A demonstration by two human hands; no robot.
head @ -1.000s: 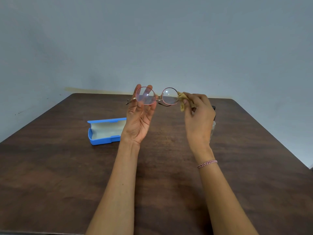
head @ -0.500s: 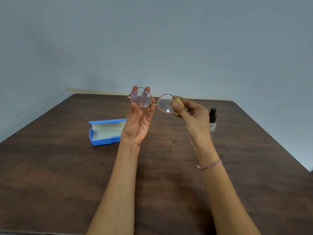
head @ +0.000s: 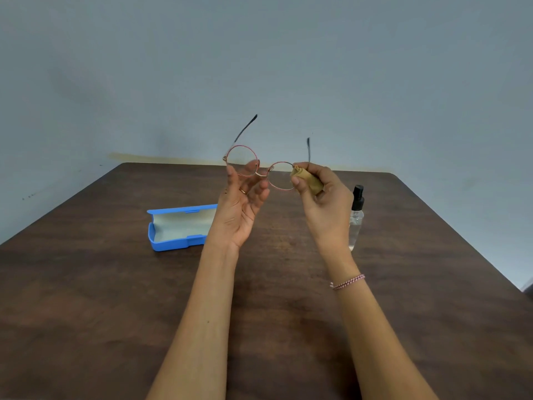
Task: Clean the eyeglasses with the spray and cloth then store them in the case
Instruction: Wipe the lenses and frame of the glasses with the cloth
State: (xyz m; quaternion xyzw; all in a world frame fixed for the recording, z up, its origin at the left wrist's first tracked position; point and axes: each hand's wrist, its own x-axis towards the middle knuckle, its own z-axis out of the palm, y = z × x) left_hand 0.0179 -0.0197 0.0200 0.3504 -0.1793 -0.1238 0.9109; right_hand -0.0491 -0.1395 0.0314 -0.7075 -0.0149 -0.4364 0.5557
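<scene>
Left hand (head: 239, 210): ours, palm turned toward us, raised just right of the case (head: 178, 228). Thumb and curled fingers pinch the rim of one lens of the glasses (head: 261, 170). We wear a ring (head: 243, 191) on one finger.

Right hand (head: 324, 203): farther right of the case, fingers curled round the cloth (head: 307, 180), a tan wad that our thumb presses against the other lens. A bracelet (head: 347, 282) sits at this wrist.

Glasses: round lenses, thin reddish rim. We hold them in the air between our two hands, above and to the right of the case. Both temples are unfolded, dark tips pointing up and away from us.

Case: blue, open, pale lining, lid raised behind the tray. Its right end is hidden behind our left wrist.

Spray (head: 357, 215): clear bottle, black top, upright, well to the right of the case, partly hidden behind our right hand.

Table (head: 115, 313): dark wood, under the case and spray.

Wall (head: 259, 53): grey, behind the case.
</scene>
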